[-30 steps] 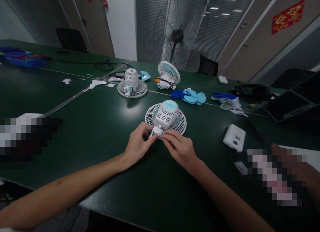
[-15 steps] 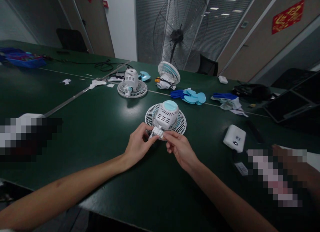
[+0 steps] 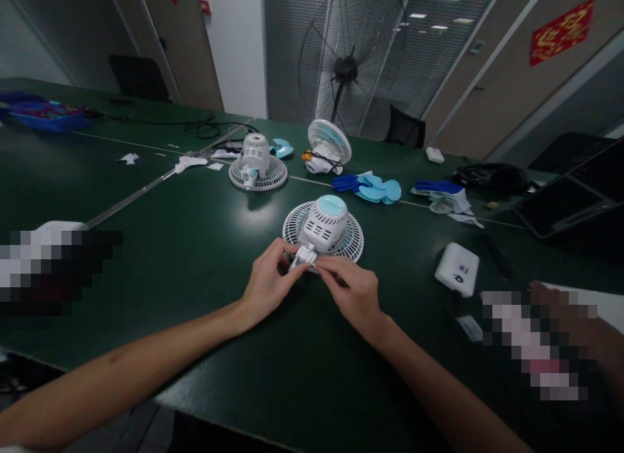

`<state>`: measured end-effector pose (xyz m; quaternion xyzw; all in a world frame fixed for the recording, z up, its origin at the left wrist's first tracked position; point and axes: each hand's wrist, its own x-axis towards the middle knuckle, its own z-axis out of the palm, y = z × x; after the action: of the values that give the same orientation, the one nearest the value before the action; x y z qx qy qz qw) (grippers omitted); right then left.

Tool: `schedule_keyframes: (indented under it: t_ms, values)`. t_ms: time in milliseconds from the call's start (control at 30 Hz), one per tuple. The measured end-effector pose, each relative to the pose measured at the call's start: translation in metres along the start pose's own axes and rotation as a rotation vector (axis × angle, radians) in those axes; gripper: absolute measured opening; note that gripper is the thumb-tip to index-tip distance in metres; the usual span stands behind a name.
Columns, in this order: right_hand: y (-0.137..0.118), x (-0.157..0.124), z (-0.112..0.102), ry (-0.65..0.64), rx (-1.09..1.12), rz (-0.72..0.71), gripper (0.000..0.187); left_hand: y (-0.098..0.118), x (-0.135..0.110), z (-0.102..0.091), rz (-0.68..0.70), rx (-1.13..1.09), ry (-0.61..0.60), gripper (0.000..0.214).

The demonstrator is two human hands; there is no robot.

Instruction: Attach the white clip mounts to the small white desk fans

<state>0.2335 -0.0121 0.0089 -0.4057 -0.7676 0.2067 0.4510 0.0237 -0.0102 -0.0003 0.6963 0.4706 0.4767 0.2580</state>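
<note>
Two hands [image 3: 267, 283] [image 3: 355, 297] pinch the fan's [image 3: 325, 231] white bracket [image 3: 306, 255] between fingers [image 3: 335, 266]; the red banner's [image 3: 562, 32] writing is unreadable.

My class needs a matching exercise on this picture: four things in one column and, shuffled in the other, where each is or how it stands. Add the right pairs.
Column one
1. Left hand
2. Nearest white fan
3. Tall black fan
4. Blue tray

Column two
A. Beyond the far edge of the green table
B. On the far left of the table
C. Holding a small white part
D. Grille down, light-blue round cap on top

Right pairs: 1-C, 2-D, 3-A, 4-B
</note>
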Motion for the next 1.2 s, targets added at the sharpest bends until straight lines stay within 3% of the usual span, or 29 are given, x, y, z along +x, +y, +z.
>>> schedule_keyframes:
  t_ms: [133,167,233,333,433,500,600,700,767,867,900,967,1067,1200]
  values:
    - [-0.004,0.007,0.008,-0.018,0.584,0.658,0.023,0.001,0.000,0.000,-0.026,0.012,0.004,0.019]
    - [-0.003,0.009,0.009,-0.037,0.692,0.752,0.026,0.001,0.000,0.000,-0.027,0.017,0.004,0.020]
    - [-0.001,0.011,0.008,-0.063,0.754,0.797,0.028,0.000,0.000,0.000,-0.026,0.020,0.000,0.021]
    - [0.002,0.009,0.001,-0.035,0.451,0.553,0.027,0.000,0.000,-0.001,-0.028,0.013,-0.013,0.022]
    - [0.006,0.005,-0.009,-0.069,0.017,0.053,0.022,-0.001,0.000,-0.001,-0.015,0.003,-0.016,0.021]
    - [0.008,0.002,-0.014,-0.124,-0.159,-0.194,0.026,-0.001,0.000,0.000,-0.007,0.000,-0.015,0.021]
    - [0.009,-0.001,-0.014,-0.126,-0.221,-0.280,0.030,-0.001,0.000,0.000,-0.001,0.001,-0.013,0.021]
    - [0.006,0.000,-0.006,-0.069,-0.055,-0.080,0.021,-0.001,0.000,0.000,-0.008,0.000,-0.008,0.020]
    - [0.002,0.002,0.001,-0.028,0.189,0.227,0.015,0.000,0.000,0.000,-0.023,-0.002,-0.005,0.020]
    - [-0.001,0.007,0.008,-0.060,0.645,0.706,0.021,0.001,0.000,0.000,-0.036,0.002,-0.006,0.020]
    - [-0.001,0.008,0.009,-0.081,0.750,0.794,0.023,0.001,0.000,0.000,-0.035,0.005,-0.005,0.020]
    - [-0.001,0.009,0.008,-0.093,0.799,0.836,0.025,0.001,0.000,-0.001,-0.032,0.007,-0.007,0.021]
    - [0.000,0.007,0.002,-0.032,0.490,0.595,0.027,0.001,0.000,-0.001,-0.032,-0.001,-0.015,0.021]
    - [0.005,0.000,-0.010,-0.090,-0.062,-0.036,0.022,0.000,0.000,-0.001,-0.016,0.000,-0.012,0.020]
